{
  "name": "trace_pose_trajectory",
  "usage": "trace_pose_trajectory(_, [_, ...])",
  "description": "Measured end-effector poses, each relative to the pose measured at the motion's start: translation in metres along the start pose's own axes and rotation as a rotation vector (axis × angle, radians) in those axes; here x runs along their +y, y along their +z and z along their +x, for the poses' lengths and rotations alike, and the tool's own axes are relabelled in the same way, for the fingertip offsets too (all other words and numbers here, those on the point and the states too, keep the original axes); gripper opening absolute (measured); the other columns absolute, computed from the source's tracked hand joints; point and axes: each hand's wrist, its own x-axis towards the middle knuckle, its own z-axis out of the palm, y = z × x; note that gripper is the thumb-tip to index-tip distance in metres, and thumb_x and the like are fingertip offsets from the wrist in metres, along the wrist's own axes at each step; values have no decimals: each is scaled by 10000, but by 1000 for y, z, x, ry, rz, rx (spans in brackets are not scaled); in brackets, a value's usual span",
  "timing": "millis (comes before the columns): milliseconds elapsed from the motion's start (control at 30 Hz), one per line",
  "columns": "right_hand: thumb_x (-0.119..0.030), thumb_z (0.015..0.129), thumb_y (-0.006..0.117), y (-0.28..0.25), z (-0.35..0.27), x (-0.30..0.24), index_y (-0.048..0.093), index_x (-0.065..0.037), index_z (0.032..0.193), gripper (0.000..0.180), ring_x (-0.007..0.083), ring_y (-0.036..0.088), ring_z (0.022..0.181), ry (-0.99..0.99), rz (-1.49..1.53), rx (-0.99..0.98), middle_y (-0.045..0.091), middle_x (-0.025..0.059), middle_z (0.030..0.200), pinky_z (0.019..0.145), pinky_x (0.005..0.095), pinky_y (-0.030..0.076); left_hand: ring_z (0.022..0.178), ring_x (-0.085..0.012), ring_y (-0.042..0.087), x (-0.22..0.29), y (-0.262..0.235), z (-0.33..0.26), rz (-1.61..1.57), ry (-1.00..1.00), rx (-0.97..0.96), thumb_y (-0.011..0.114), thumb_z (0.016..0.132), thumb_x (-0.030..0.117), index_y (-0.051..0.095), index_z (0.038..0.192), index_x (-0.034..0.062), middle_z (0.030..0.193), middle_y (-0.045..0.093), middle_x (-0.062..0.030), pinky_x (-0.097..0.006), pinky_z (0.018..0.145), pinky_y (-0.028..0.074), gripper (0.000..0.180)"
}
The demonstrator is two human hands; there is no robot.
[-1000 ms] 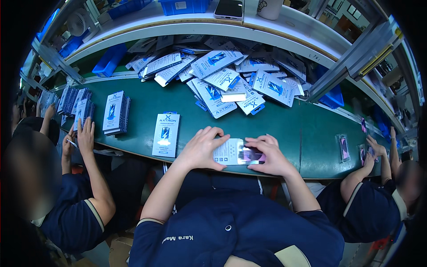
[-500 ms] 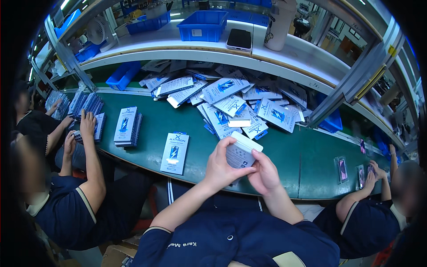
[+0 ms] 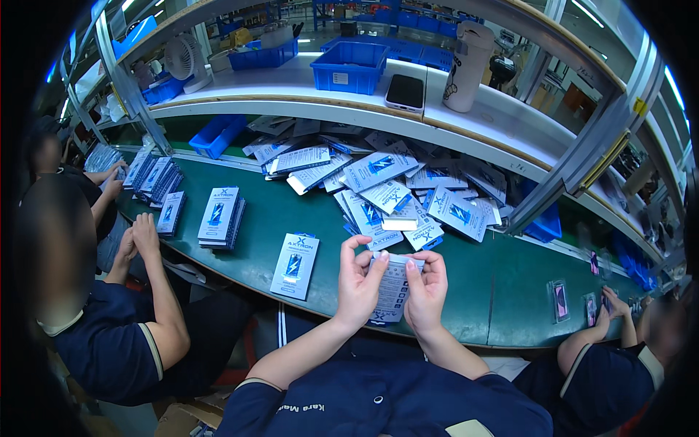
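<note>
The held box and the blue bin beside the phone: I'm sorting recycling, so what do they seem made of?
Held box: probably thin printed card, smooth, judging by its flat panel and straight edges. Blue bin: likely moulded plastic, smooth, given its even colour and one-piece walls.

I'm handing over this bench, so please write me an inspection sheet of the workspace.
Surface: green table, partly covered.
Job's things: held box; flat-lying box and stack of boxes to its left.
Clutter: loose pile of overlapping boxes at the back.
Grippers: bare left hand and right hand, both gripping the held box.
Cables: nothing seen.
Surroundings: shelf with blue bin, phone and bottle; co-workers on both sides.
</note>
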Motion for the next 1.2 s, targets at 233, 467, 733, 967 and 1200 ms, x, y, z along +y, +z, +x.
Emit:
trace_pose_trajectory(233, [65,907,623,4,4,1,475,-40,1000,203,172,619,1002,-105,-21,-49,607,145,1078,910,299,497,913,-86,557,-8,-3,3,51,188,14,610,957,18,496,1037,36,1044,579,-88,-242,810,471,140])
trace_pose_trajectory(467, [121,804,713,4,13,-1,492,-48,921,302,207,630,1032,-144,-179,-306,596,140,1090,915,328,508,1028,-150,547,-7,-19,4,121,385,44,624,958,57,541,978,53,1147,564,-108,-288,929,436,86])
trace_pose_trajectory(733, [-137,761,771,17,10,0,612,-75,953,257,274,599,1142,-482,-790,-1120,636,97,1101,1138,583,287,1200,-246,560,32,-90,-6,40,-502,80,600,943,102,189,1538,102,1426,441,-211,-365,1016,435,723])
trace_pose_trajectory(967, [-14,730,676,-51,72,43,664,-120,1126,410,298,538,1078,-701,-1534,-466,603,89,1151,985,507,384,1153,-343,556,41,-141,-8,1391,178,247,617,819,-43,645,1110,19,1320,531,-218,-414,956,466,299])
trace_pose_trajectory(1200, [12,665,669,-85,36,-22,715,-125,1030,392,275,624,939,-695,-1287,-634,672,58,1065,823,426,490,1411,-421,289,16,-57,-18,1740,321,-500,829,685,407,438,1453,165,1544,293,-206,-590,1146,207,895])
